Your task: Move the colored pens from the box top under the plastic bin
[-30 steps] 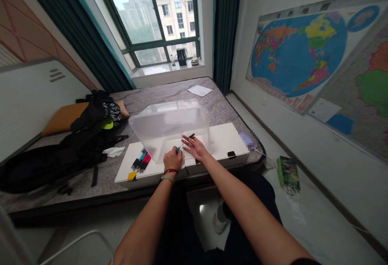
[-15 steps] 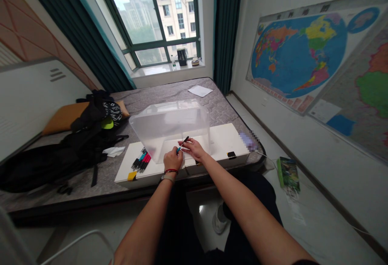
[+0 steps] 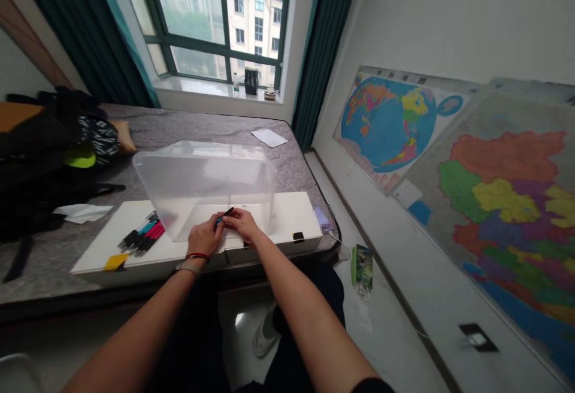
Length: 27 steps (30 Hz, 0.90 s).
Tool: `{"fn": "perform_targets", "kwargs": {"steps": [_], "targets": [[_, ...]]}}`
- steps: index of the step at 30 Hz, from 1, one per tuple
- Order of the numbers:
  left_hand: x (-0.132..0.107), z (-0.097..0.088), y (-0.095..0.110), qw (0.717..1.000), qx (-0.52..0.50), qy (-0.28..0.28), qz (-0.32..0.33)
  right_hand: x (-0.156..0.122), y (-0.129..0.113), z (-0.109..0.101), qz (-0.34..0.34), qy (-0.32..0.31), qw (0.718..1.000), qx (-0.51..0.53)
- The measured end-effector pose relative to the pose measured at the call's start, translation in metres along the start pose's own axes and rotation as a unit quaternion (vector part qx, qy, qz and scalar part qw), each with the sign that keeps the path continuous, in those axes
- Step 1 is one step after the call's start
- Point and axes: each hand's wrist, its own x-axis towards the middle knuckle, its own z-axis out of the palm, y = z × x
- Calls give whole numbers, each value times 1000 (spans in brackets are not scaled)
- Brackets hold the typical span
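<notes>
A pen [image 3: 227, 212] with a dark end and a teal part sits between the two hands, above the near edge of two white boxes [image 3: 293, 213] laid end to end. The left hand [image 3: 204, 238] is curled round the teal part, a red band [image 3: 197, 255] on its wrist; the right hand [image 3: 242, 224] pinches the dark end with its fingertips. The fingers hide the middle of the pen, so whether its parts are joined I cannot tell.

Just beyond the hands, a clear plastic bin [image 3: 204, 171] rests on the white boxes. To the left of it, near its lower corner, lies a pile of pens [image 3: 144, 234] with black, teal and red parts, and nearer still a yellow tab [image 3: 115, 262] marks the box edge. A black tab [image 3: 298, 236] is on the right box.

The boxes lie on a grey mattress [image 3: 291, 168]. A white sheet [image 3: 269, 137] is at its far right, a crumpled tissue [image 3: 83, 212] and black bags [image 3: 38, 183] at the left. A green printed box [image 3: 362, 264] is on the floor to the right.
</notes>
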Motion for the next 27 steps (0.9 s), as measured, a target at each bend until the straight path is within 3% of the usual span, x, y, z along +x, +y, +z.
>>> {"fn": "perform_targets", "kwargs": {"steps": [6, 14, 27], "targets": [[-1, 3, -4, 998, -40, 19, 37, -4, -7, 5, 25, 1, 1000, -10], [-1, -4, -4, 993, -97, 27, 62, -8, -11, 10, 8, -4, 1000, -6], [-2, -9, -2, 996, -76, 27, 48, -5, -5, 0, -12, 29, 999, 41]]}}
